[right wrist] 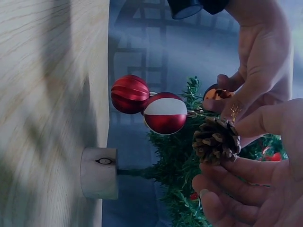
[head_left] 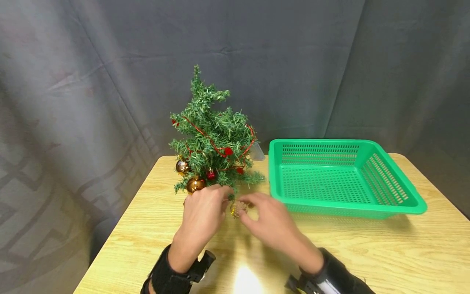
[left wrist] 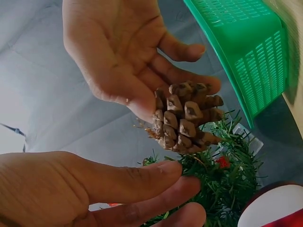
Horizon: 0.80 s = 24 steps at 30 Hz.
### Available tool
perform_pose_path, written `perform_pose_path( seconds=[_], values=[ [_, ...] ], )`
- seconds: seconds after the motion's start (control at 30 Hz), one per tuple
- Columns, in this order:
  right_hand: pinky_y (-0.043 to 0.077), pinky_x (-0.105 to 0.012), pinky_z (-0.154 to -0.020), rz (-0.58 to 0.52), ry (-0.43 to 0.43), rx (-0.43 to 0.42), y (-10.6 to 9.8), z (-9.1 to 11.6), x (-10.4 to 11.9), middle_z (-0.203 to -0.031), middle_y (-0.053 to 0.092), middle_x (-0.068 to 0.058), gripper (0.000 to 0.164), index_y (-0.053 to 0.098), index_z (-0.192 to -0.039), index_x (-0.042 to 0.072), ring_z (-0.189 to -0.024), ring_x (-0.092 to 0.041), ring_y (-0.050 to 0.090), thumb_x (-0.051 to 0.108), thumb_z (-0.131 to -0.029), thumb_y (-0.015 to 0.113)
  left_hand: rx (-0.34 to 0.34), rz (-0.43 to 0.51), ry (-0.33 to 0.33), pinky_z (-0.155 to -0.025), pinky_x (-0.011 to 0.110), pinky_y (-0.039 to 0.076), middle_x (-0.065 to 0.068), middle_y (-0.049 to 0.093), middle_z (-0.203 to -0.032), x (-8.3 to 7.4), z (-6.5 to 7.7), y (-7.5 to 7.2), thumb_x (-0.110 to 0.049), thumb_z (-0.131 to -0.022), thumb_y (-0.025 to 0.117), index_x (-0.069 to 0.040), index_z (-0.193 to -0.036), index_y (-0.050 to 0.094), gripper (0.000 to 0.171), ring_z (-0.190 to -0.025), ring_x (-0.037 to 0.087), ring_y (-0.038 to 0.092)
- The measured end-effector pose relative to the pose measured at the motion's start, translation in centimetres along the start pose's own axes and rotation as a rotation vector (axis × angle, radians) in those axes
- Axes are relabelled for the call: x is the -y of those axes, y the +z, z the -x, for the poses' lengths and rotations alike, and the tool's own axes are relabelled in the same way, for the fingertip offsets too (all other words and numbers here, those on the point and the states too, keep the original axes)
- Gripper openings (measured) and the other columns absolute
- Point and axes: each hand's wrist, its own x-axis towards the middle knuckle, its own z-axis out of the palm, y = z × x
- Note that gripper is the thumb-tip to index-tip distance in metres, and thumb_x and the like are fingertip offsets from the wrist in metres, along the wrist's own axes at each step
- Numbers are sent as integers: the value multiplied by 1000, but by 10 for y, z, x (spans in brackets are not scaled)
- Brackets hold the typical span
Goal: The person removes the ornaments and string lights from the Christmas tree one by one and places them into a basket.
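A brown pine cone (head_left: 241, 207) with gold thread at one end is pinched between the thumb and fingers of my right hand (head_left: 269, 222). In the left wrist view the same pine cone (left wrist: 182, 118) shows its scales close up. My left hand (head_left: 205, 212) is beside it, at the lower front of a small artificial Christmas tree (head_left: 214, 139). Its thumb and forefinger (left wrist: 137, 184) lie close together near the branches; whether they pinch a twig is unclear. An amber ball (right wrist: 218, 92) appears by the left fingers in the right wrist view.
A green plastic basket (head_left: 349, 207) stands right of the tree. Shiny brown baubles (head_left: 196, 185), a small red bauble (head_left: 211, 174) and a red string garland (head_left: 202, 132) hang on the branches. Red and white baubles (right wrist: 165, 113) hang low, near the wooden base (right wrist: 99, 175).
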Motion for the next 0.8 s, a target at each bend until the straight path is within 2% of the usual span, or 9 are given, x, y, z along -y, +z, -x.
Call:
perform_pose_path(
  seconds=[0.27,0.57,0.8],
  values=[
    [55,-36,-86,0,-19,3,-2,1,3,-114,72,6,32,71,-119,23,-100,-14,67,34,-90,68,0,-9,8,-39,19,29,-4,72,-82,1,0,-1,-3,-77,78,-20,-94,80,24,-47,10,46],
    [54,-37,-86,-6,-1,11,-4,3,2,-115,71,7,33,71,-119,25,-100,-12,66,38,-89,69,29,-21,44,-39,18,27,-5,54,-71,0,1,-1,-11,-75,84,-22,-93,81,22,-46,8,40],
    [54,-36,-86,-18,-19,10,-6,2,2,-112,71,8,33,71,-119,24,-99,-12,65,37,-88,70,-11,-45,55,-39,18,26,-6,53,-69,0,2,-2,-6,-75,80,-22,-84,80,19,-46,8,37]
  ],
)
